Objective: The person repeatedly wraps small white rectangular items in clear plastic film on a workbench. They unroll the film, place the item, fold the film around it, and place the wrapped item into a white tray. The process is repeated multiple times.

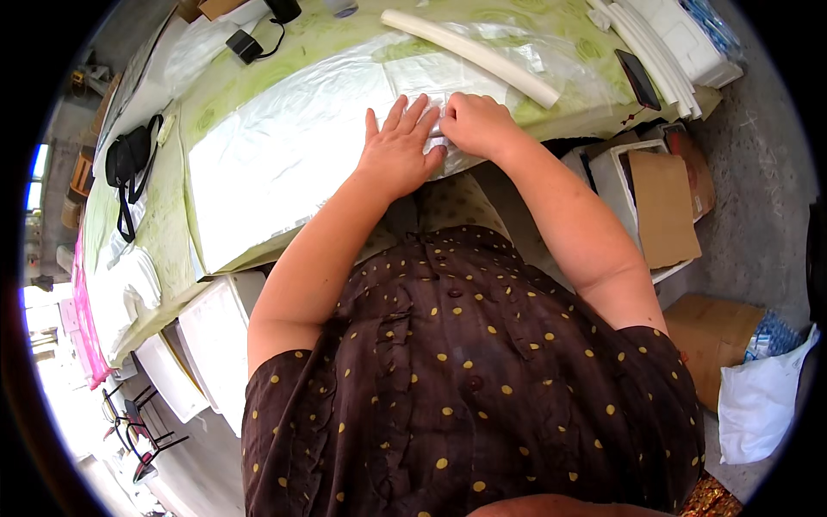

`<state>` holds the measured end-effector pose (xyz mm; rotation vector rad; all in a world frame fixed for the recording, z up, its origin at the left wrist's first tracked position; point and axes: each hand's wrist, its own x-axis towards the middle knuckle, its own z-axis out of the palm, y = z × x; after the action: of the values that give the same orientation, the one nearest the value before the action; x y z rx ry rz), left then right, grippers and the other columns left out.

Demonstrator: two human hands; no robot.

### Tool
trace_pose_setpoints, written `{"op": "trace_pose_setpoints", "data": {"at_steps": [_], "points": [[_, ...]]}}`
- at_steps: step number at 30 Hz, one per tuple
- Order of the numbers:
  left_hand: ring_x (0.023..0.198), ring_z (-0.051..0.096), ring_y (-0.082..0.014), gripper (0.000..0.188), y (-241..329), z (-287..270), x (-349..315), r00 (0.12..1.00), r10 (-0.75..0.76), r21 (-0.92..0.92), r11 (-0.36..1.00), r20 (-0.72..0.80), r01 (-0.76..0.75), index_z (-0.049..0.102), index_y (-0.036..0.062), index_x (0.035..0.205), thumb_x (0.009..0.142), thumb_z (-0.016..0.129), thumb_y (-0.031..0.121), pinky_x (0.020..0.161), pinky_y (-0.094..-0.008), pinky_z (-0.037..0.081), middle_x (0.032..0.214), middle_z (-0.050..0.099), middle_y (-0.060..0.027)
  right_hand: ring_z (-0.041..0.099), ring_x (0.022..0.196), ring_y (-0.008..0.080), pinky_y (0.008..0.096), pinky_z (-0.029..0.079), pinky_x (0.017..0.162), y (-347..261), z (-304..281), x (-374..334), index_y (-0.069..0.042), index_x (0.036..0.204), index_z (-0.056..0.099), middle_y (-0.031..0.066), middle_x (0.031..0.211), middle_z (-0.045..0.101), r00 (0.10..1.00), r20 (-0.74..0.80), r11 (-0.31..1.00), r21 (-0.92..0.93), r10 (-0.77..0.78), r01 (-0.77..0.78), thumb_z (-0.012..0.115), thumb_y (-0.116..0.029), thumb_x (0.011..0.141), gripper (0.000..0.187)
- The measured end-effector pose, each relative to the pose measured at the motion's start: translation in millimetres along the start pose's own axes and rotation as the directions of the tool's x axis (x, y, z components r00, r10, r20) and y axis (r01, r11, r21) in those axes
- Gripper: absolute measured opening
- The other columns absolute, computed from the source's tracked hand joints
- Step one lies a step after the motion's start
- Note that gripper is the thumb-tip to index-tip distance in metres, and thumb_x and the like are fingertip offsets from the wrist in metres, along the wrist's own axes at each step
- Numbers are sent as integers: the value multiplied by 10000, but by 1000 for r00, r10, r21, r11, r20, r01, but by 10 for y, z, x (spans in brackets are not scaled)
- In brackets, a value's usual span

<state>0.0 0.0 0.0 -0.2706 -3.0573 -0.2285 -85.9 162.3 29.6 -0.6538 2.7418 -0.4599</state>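
Note:
A large sheet of clear, shiny plastic film (284, 142) lies over the table in front of me. My left hand (398, 148) rests flat on it near the table's front edge, fingers spread and thumb toward the right. Close beside it, my right hand (475, 126) is closed, its fingers curled down at a creased part of the film between the two hands. The fingertips of the right hand are partly hidden. Beyond the hands, a long cream-white tube or roll (472, 57) lies slantwise on the film.
A green patterned cloth (594, 103) covers the table. A phone (637, 79) lies at the right edge, near white strips (646, 52). A black bag (131, 157) and a black device with a cord (245, 46) are on the left. Cardboard boxes (662, 207) stand below, right.

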Motion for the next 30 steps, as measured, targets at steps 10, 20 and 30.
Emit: {"op": "trace_pose_setpoints", "data": {"at_steps": [10,20,30], "points": [[1415,402,-331,555,68,-100,-198,958,69,-201,971,-278,-129,542,147,1420,904,642,326,1167,-568,261,1525,467,-104,664,1105,303,437,517,933,-46,-54,-13,-168,1370,599,90,1195,715,994,-69,996,-21,-84,83,591,-307,853,536],[1210,565,-250,526,207,202,-905,803,20,-704,-467,596,534,500,71,1390,1011,606,420,1002,-421,484,1341,579,-96,667,1050,317,431,534,888,-79,12,-252,-153,1320,649,152,1110,709,969,-37,963,-123,-245,239,600,-290,805,535],[1050,662,-221,281,245,264,-1030,849,-166,-710,-640,502,295,574,20,1254,1036,564,198,954,-389,536,1156,669,-99,570,836,102,257,497,760,-236,580,-1097,-41,1272,599,35,969,606,993,-73,552,826,-90,111,715,-152,893,411]]}}
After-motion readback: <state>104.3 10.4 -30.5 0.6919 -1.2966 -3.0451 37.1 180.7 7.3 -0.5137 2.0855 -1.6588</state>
